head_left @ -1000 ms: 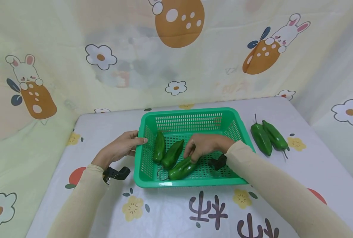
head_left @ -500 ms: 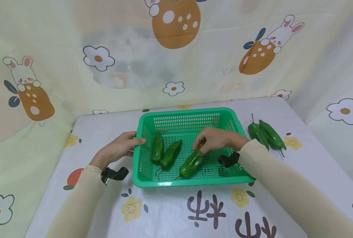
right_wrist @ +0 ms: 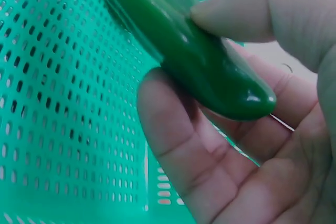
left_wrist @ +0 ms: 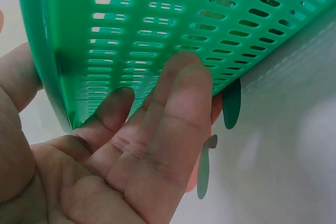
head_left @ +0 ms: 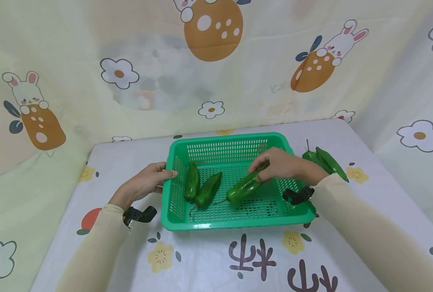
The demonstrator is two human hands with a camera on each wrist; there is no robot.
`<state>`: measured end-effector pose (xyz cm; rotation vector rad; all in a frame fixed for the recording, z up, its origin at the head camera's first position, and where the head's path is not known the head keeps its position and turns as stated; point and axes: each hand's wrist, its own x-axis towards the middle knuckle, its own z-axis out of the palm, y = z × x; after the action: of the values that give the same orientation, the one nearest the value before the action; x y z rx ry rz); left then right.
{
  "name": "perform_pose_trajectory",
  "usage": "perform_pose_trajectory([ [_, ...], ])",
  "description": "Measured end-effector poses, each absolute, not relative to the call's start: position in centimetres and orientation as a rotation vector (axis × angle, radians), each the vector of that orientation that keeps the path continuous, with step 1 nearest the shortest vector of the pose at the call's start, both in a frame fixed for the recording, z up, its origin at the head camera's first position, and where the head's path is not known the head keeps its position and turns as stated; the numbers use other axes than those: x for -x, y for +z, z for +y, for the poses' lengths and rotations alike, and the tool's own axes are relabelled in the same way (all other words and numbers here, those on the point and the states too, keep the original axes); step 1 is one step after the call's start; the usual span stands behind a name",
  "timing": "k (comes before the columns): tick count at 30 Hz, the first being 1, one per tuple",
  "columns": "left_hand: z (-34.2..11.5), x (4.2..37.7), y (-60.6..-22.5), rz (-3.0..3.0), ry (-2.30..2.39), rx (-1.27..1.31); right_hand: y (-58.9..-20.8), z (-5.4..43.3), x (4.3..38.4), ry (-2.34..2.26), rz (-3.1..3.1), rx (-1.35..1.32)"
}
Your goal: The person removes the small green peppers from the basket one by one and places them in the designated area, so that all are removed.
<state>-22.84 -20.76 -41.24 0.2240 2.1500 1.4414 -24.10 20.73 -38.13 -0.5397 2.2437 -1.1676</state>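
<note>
In the head view a green plastic basket [head_left: 234, 226] stands on the table, two green peppers [head_left: 208, 190] lying in its left half. My left hand [head_left: 145, 182] holds the basket's left side, thumb over the rim; in the left wrist view its fingers [left_wrist: 184, 93] lie along the perforated outer wall. Over the basket's right half, my right hand [head_left: 278, 164] pinches another green pepper [head_left: 242, 190] by its tip end, the thin stem pointing left. The right wrist view shows the thumb [right_wrist: 226, 17] on one side of this pepper and fingers beneath.
Two more green peppers [head_left: 329, 160] lie on the table right of the basket, partly hidden behind my right wrist. A patterned cloth [head_left: 158, 109] hangs behind the table [head_left: 187, 259], which has a printed cover. Small black cameras [head_left: 141, 214] sit on both wrists.
My right hand has moved right and up, carrying the pepper from beside the other two toward the basket's right half. The left hand has kept its hold on the basket.
</note>
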Motion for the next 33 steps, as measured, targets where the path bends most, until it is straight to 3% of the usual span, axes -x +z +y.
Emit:
perform_pose_trajectory([
  [33,-20.8,22.8,-41.2,2.157,1.438,-0.204,-35.6,29.1,21.6,-1.314,2.618,0.204],
])
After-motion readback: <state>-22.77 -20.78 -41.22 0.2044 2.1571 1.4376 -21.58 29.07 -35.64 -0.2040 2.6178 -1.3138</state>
